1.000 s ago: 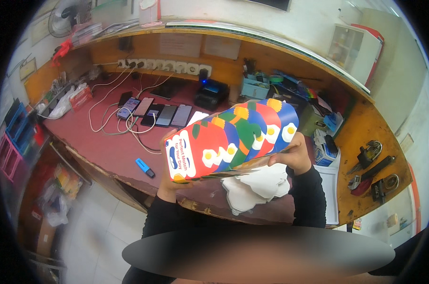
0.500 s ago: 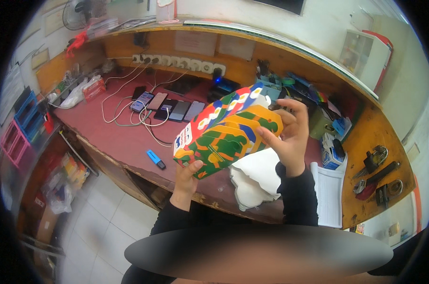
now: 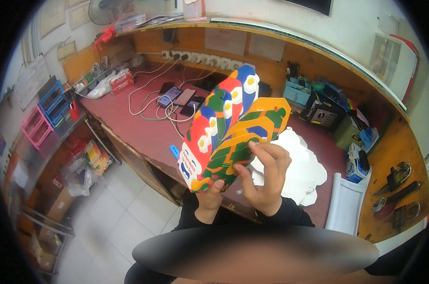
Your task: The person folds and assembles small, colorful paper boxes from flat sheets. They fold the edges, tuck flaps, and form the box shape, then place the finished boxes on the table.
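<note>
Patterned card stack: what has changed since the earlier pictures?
The patterned card stack now stands steeper in the view, its green-and-orange side turned to show and its far end fanned open. The right hand let go of the far end and moved down to that side. The left hand still holds the lower end; the white pieces stay on the table.

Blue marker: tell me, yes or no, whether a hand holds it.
No, the blue marker lies on the red desk, partly hidden behind the patterned cartons that the left hand holds.

Colourful cartons (image 3: 238, 128) in left hand (image 3: 209, 202), right hand (image 3: 267, 183) against their side
</note>
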Demonstrator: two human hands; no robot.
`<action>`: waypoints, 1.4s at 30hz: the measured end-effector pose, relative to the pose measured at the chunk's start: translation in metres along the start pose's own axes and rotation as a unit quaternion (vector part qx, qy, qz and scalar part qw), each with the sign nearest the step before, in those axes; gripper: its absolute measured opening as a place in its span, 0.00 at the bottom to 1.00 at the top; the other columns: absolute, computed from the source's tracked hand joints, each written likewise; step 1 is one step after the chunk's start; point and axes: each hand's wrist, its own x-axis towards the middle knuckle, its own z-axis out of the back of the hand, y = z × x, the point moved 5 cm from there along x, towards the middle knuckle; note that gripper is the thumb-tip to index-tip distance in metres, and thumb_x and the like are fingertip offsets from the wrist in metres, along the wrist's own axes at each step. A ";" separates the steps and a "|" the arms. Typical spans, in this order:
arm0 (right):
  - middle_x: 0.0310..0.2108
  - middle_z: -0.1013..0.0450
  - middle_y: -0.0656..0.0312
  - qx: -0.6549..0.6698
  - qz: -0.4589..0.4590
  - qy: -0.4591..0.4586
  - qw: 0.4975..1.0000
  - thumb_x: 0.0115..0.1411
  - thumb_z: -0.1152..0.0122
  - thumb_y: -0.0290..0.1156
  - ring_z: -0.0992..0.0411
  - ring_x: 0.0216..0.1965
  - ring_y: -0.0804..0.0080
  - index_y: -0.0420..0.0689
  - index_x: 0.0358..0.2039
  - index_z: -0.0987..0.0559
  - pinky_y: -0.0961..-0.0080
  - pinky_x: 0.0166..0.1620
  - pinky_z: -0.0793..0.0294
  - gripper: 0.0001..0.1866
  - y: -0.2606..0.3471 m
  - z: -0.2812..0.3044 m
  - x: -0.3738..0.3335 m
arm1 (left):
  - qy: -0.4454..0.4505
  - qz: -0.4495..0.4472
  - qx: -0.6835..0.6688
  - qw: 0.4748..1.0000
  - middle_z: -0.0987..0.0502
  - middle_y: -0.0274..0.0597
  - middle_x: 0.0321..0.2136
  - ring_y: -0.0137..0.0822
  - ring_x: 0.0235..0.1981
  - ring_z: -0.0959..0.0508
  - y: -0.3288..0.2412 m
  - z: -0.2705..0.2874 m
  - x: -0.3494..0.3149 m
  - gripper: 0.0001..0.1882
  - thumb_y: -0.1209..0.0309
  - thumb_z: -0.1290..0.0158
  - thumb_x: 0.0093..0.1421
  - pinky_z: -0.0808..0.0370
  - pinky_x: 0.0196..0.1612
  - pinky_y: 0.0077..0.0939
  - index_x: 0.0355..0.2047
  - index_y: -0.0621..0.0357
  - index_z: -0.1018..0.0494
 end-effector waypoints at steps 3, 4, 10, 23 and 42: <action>0.51 0.26 0.58 -0.017 -0.009 -0.021 1.000 0.49 0.24 0.24 0.30 0.53 0.59 0.45 0.48 0.19 0.63 0.54 0.41 0.23 0.000 0.005 -0.004 | -0.002 -0.022 0.043 0.999 0.25 0.47 0.58 0.45 0.59 0.23 0.006 0.003 -0.008 0.38 0.64 0.32 0.57 0.25 0.62 0.43 0.64 0.63 0.35; 0.51 0.26 0.58 -0.010 -0.010 -0.032 0.999 0.49 0.24 0.24 0.30 0.52 0.59 0.46 0.46 0.19 0.63 0.54 0.42 0.22 0.000 0.006 -0.004 | -0.008 -0.026 0.059 0.998 0.25 0.49 0.58 0.47 0.59 0.23 0.006 0.003 -0.011 0.39 0.63 0.33 0.57 0.24 0.62 0.46 0.65 0.63 0.35; 0.57 0.25 0.55 -0.043 0.044 -0.037 0.997 0.50 0.26 0.25 0.29 0.52 0.60 0.46 0.36 0.20 0.65 0.54 0.42 0.13 0.000 0.011 -0.005 | 0.031 -0.014 0.029 0.999 0.26 0.45 0.59 0.41 0.59 0.24 0.001 -0.006 -0.017 0.39 0.58 0.31 0.58 0.27 0.63 0.41 0.65 0.62 0.34; 0.43 0.23 0.58 0.016 0.053 -0.076 0.996 0.47 0.25 0.18 0.29 0.44 0.63 0.45 0.45 0.22 0.65 0.53 0.40 0.24 0.007 0.015 -0.006 | 0.077 0.013 0.014 0.997 0.26 0.44 0.60 0.42 0.60 0.24 -0.012 0.000 -0.026 0.40 0.57 0.31 0.58 0.27 0.63 0.42 0.65 0.61 0.34; 0.43 0.28 0.58 0.101 0.000 0.053 0.993 0.48 0.26 0.17 0.32 0.45 0.61 0.42 0.53 0.24 0.64 0.50 0.43 0.30 0.005 0.021 0.005 | 0.092 0.033 0.001 0.995 0.26 0.43 0.60 0.42 0.61 0.25 -0.016 0.007 -0.021 0.41 0.56 0.31 0.57 0.27 0.64 0.43 0.65 0.60 0.35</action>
